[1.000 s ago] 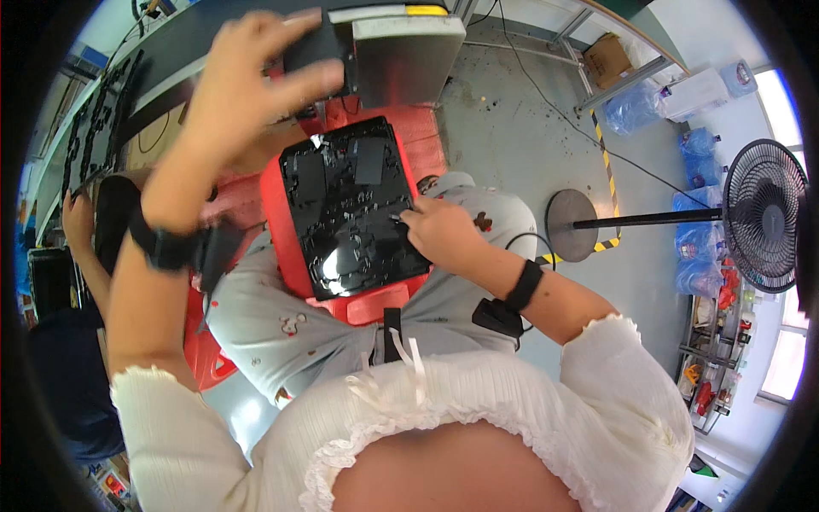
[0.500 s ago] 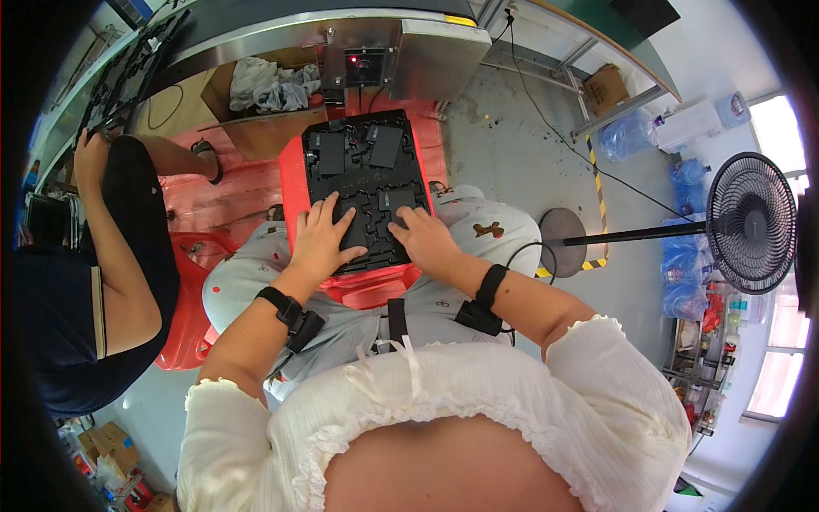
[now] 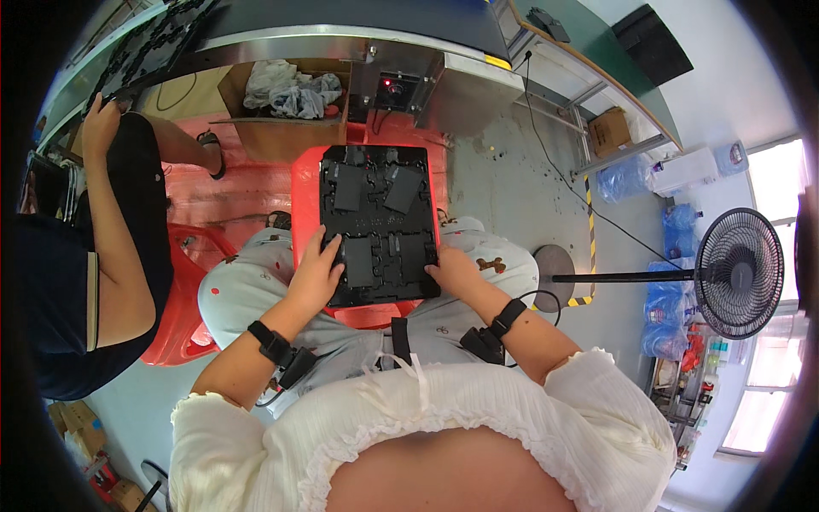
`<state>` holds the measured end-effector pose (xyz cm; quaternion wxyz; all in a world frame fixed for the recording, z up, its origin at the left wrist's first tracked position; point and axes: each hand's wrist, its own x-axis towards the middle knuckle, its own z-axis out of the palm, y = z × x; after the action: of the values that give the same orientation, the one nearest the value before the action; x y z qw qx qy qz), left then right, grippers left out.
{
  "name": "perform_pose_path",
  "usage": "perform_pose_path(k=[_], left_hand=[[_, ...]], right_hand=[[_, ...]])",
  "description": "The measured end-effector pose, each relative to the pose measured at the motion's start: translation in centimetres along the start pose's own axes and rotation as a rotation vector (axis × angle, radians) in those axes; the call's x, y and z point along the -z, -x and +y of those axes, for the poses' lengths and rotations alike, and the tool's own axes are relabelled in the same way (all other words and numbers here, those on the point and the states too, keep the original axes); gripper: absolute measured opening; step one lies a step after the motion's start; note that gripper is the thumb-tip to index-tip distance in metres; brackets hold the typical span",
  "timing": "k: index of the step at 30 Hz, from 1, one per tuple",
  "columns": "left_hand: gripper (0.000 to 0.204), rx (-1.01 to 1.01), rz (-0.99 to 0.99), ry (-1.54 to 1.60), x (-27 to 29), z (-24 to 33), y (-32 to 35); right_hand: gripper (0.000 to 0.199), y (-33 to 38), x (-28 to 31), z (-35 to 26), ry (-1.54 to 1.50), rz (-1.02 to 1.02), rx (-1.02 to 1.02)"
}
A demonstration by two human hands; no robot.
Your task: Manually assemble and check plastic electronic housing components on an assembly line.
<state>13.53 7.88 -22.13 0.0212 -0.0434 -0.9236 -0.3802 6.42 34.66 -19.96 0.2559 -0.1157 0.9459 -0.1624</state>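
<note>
A black moulded tray (image 3: pixel 368 224) rests on a red plastic stool (image 3: pixel 305 175) between my knees. Flat dark rectangular pieces lie in its recesses: one at the upper left (image 3: pixel 347 188) sits slightly tilted, and another at the upper right (image 3: pixel 402 189) is turned askew. Two more dark pieces appear in the near half, lower left (image 3: pixel 358 261) and lower right (image 3: pixel 415 258). My left hand (image 3: pixel 316 271) grips the tray's left edge, thumb toward the rim. My right hand (image 3: pixel 455 271) holds the right edge near the front corner; its fingers are partly hidden.
A conveyor bench (image 3: pixel 341 34) with a metal control box runs across the far side. Below it stands a carton (image 3: pixel 290 136) holding crumpled plastic. A co-worker's arm (image 3: pixel 119 256) is at left. A standing fan (image 3: pixel 738 273) and water bottles (image 3: pixel 670 311) are at right.
My hands have gone from the pieces in the tray's near half to its two side edges. The tray sits lower in the view, and the whole view has shifted.
</note>
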Motion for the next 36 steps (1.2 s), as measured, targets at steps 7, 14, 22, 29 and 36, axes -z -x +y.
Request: perform_pose_path(k=[7,14,22,29,36], left_hand=[[0.051,-0.160,0.007,-0.262,1.8,1.0,-6.9],[0.050,-0.169,-0.132,-0.445,0.7,-1.4,-10.0],[0.043,-0.321,-0.127,-0.282,0.9,-3.4,-9.5],[0.051,-0.195,-0.010,-0.035,-0.1,-2.3,-8.5],[0.057,-0.244,-0.191,-0.378,2.3,-1.2,-10.0]], right_hand=[[0.058,-5.9,3.2,-3.2,0.164,0.520,0.457],[0.049,-8.9,2.5,-3.1,1.061,0.290,0.648],[0.040,-9.3,4.3,1.3,0.800,0.404,1.062],[0.039,-7.9,1.4,-1.0,-0.228,0.147,0.523],[0.045,-6.3,0.9,-0.8,-0.047,0.450,0.039]])
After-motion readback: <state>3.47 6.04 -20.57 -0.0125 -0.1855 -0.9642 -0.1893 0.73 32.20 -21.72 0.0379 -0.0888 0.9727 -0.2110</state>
